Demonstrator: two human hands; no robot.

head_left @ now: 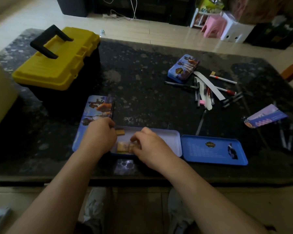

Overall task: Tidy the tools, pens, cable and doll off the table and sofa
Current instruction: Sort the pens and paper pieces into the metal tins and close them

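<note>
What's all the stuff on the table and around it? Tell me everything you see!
table: one, dark speckled
toolbox: one, yellow with black handle, far left, closed
closed tin: one, blue with picture, far right
open tin: one, white inside, front edge
picture lid: one, left of open tin
blue tray: one, right of open tin
tan pieces: a few, inside open tin
pens: heap, uncountable, mixed colours, right side
paper strips: a few, white, among pens
card: one, blue-purple, far right
pink stool: one, floor beyond
white stool: one, beside it
left hand: open tin's left end
right hand: fingers pinch tan pieces
</note>
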